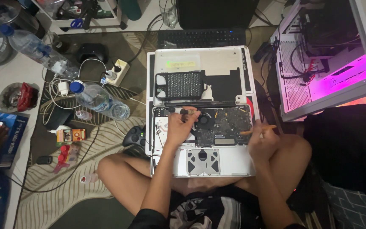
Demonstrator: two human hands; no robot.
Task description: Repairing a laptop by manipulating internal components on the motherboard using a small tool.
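The opened silver laptop (pixel 217 163) lies bottom-up across the person's crossed legs, its dark circuit board (pixel 223 123) and round fan (pixel 203 120) exposed, while its removed base cover (pixel 200 63) rests flat just beyond it, inner side up.

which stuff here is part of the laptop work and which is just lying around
In use: opened laptop, its removed bottom cover, orange tool in right hand, left hand.
Lying about: water bottles, game controller, power strip, keyboard.
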